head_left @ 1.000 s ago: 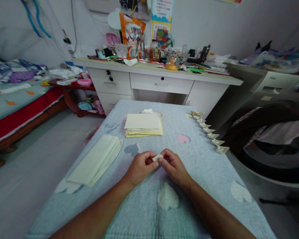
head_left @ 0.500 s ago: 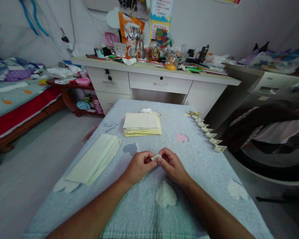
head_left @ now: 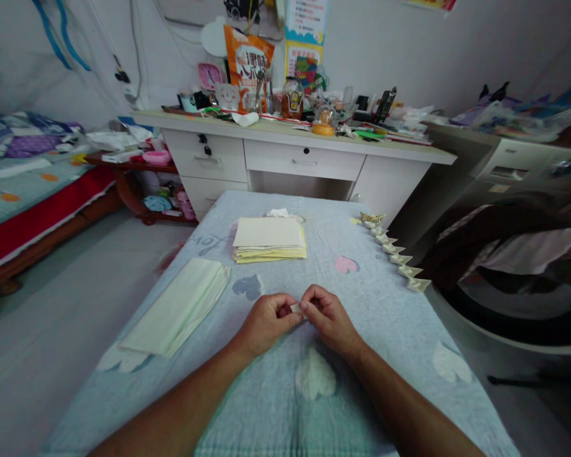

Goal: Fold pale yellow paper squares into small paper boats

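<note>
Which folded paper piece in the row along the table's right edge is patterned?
The farthest folded paper piece, at the row's end nearest the desk: it is yellowish with dark markings, while the others look pale.

Over the counter (head_left: pixel 385 330), a piece of paper (head_left: pixel 295 308) is between the left hand (head_left: pixel 266 320) and right hand (head_left: pixel 330 320), with a paper stack (head_left: pixel 269 233) behind them, a sheaf (head_left: pixel 176 308) to the left and a row of paper figures (head_left: pixel 400 260) along the right edge. Behind the counter stands a drawer unit (head_left: pixel 304 158), a bed (head_left: pixel 52 222) to its left, a washing machine (head_left: pixel 528 155) to its right.
</note>
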Demonstrator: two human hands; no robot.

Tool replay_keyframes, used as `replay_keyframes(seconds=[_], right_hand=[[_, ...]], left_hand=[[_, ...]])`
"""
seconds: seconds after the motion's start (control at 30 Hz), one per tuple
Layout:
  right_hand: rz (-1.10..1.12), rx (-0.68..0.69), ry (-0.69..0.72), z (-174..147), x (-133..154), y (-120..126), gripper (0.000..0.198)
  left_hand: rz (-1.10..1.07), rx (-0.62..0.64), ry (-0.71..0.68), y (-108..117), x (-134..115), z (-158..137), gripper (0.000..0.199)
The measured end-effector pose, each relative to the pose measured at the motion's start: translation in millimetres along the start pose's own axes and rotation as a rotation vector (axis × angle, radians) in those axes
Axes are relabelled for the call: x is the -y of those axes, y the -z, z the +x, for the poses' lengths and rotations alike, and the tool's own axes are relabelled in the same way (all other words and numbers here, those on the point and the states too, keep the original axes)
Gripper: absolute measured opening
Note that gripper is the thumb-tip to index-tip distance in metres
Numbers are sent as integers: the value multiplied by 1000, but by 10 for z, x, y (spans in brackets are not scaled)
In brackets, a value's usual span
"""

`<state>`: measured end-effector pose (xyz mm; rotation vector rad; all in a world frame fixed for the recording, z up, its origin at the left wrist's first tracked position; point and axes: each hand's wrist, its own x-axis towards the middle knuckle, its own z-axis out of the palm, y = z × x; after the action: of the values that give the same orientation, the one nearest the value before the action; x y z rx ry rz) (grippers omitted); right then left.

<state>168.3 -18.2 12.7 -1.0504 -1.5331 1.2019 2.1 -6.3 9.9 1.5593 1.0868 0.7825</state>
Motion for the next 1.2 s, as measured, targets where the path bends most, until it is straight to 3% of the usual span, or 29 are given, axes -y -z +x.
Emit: replay_keyframes(seconds=[0.73,1.2], right_hand=[[-203,-35,68,25,1,32,25],[-17,13,-17,49,-56,37,27]], left_hand=[[-97,-17,-20,-14,23,16,20],[-273,-136,-32,21,23,50,20]])
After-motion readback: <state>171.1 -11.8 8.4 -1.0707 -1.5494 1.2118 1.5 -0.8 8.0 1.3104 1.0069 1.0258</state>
